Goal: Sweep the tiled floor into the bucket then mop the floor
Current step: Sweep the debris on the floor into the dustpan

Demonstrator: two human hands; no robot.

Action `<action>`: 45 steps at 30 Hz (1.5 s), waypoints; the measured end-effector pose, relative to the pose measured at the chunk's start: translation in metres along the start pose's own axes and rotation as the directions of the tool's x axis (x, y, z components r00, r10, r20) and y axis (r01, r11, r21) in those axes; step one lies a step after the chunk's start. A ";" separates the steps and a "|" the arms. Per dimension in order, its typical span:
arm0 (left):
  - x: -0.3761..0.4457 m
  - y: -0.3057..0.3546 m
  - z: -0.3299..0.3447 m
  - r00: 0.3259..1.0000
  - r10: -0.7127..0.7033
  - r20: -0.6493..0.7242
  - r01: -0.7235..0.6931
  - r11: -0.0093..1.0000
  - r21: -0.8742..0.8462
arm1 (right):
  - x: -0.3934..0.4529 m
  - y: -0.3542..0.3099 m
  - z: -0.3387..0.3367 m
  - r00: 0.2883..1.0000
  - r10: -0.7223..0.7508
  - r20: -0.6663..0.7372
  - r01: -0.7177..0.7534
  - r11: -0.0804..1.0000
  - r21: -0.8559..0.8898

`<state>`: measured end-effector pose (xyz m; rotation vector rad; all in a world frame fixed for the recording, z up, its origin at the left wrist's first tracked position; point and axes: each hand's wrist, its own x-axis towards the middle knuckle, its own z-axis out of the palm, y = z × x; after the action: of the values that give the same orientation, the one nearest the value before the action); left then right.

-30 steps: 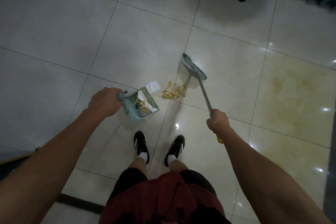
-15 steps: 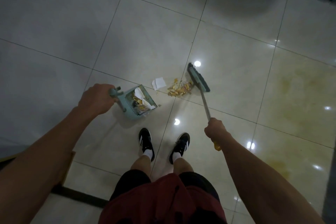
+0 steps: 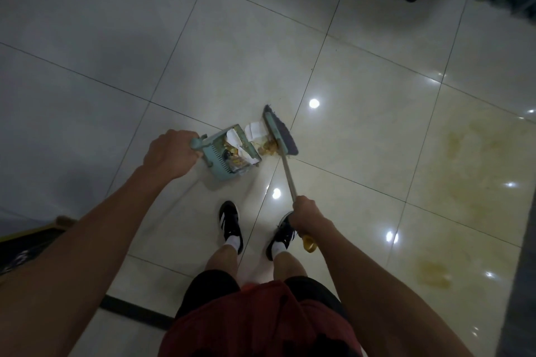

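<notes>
— Hands?
— Left hand (image 3: pixel 169 153) grips the dustpan (image 3: pixel 232 155) handle; right hand (image 3: pixel 307 215) clasps the broom (image 3: pixel 280 133) shaft.
— Debris?
— Paper (image 3: pixel 254 131) and scraps (image 3: pixel 268 148) lie on the floor (image 3: pixel 362 130), between broom head and dustpan mouth.

left hand (image 3: pixel 171 155) grips teal dustpan (image 3: pixel 232 156) handle, pan holds paper and scraps | right hand (image 3: pixel 309 213) grips broom (image 3: pixel 280 135) stick | broom head touching white paper (image 3: pixel 254 131) and yellow scraps (image 3: pixel 268 148) just beside pan mouth | yellow stains (image 3: pixel 464 153) on tiled floor (image 3: pixel 362 95) right
</notes>
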<state>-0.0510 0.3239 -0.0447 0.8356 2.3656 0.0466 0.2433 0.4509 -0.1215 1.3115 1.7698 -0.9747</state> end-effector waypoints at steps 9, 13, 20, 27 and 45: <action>-0.002 0.005 0.017 1.000 0.022 -0.023 -0.022 0.999 -0.027 | -0.008 -0.003 0.011 0.992 -0.086 0.093 0.088 0.996 -0.021; -0.005 0.003 0.022 1.000 0.016 -0.026 -0.017 1.000 -0.026 | -0.018 -0.006 0.016 0.985 -0.129 0.115 0.127 0.992 0.016; -0.018 -0.001 0.022 0.999 0.001 -0.054 -0.005 0.997 -0.071 | -0.040 -0.005 0.000 0.982 -0.139 0.126 0.119 0.981 0.154; -0.039 -0.016 0.022 0.998 -0.017 -0.062 0.011 0.996 -0.085 | -0.055 0.009 -0.030 0.994 -0.061 0.093 0.022 0.927 0.374; -0.049 -0.088 -0.007 0.992 -0.118 -0.053 0.116 0.993 -0.029 | -0.016 -0.082 -0.027 0.989 -0.072 0.132 -0.073 0.540 0.839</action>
<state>-0.0743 0.2260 -0.0325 0.6899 2.4553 0.0520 0.1646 0.4518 -0.0820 1.7172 1.1430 -2.0369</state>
